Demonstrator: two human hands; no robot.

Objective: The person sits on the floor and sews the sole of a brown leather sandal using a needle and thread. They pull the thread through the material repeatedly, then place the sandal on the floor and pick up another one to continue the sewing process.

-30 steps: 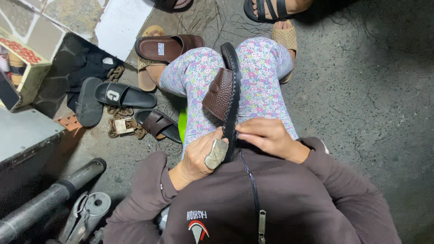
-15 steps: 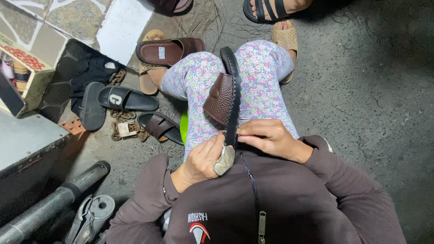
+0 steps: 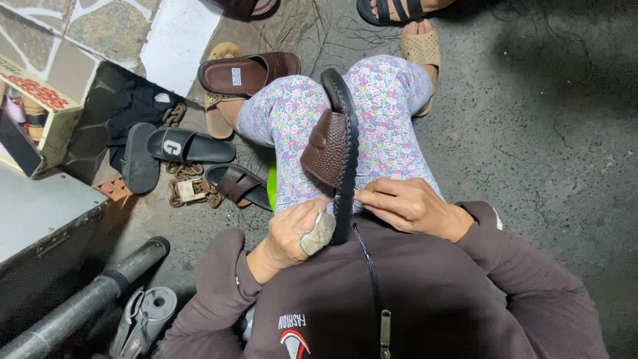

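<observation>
At the far left a grey metal box (image 3: pixel 40 219) stands beside a dark pipe (image 3: pixel 86 299), with a black slide sandal (image 3: pixel 189 146) and a chain with a padlock (image 3: pixel 189 189) on the concrete floor (image 3: pixel 531 133) above them. A brown sandal (image 3: pixel 249 72) lies by the person's knee. The left hand (image 3: pixel 296 229) is curled into a loose fist, its thumb capped by a grey wrap, pressing the near end of a brown slipper (image 3: pixel 332 149) that stands on edge between the 2 floral-trousered legs (image 3: pixel 392 113). The right hand (image 3: pixel 405 203) is nearly closed, fingertips pinched against the slipper's black sole rim; whether it holds a needle I cannot tell.
</observation>
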